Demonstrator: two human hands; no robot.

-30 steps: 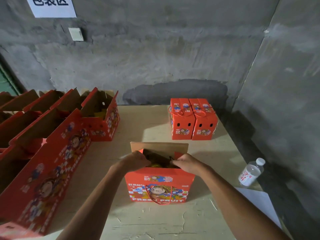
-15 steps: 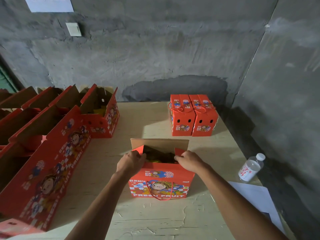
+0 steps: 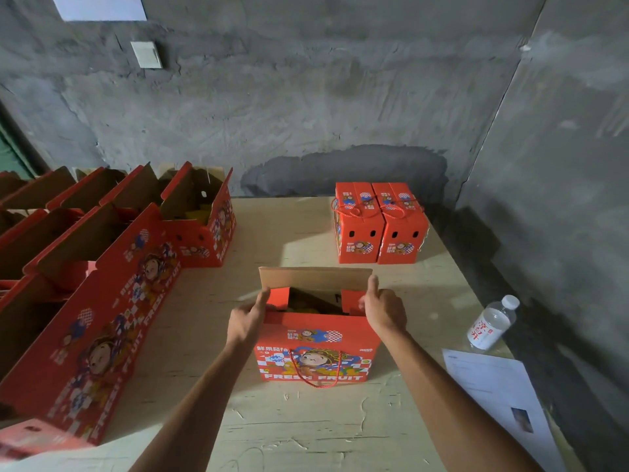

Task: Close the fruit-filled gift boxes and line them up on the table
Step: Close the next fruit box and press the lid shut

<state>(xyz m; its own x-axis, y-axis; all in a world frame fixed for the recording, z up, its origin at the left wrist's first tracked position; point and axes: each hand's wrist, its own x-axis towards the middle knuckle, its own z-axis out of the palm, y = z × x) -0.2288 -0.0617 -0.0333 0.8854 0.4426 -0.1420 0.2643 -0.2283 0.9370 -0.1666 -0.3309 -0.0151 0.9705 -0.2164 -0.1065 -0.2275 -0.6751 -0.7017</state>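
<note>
A red "FRESH FRUIT" gift box [image 3: 316, 349] stands open in the middle of the table [image 3: 289, 434]. Its brown back flap [image 3: 315, 277] points up and dark fruit shows inside. My left hand [image 3: 246, 320] grips the box's left top corner, with a finger on the red left side flap. At the right top corner my right hand [image 3: 383, 308] holds the box, thumb raised against the back flap's right edge. Two closed gift boxes [image 3: 377, 229] stand side by side at the far end of the table, their cord handles on top.
Several open red boxes [image 3: 102, 335] stand in rows along the left, the nearest to the wall being the one [image 3: 204, 226] at the back. A water bottle [image 3: 490, 323] and a sheet of paper [image 3: 493, 386] lie at the table's right edge. A concrete wall runs behind.
My hands have moved apart from the middle of the box's opening to its outer top corners. The two red side flaps now show, and the right thumb has come up against the back flap.
</note>
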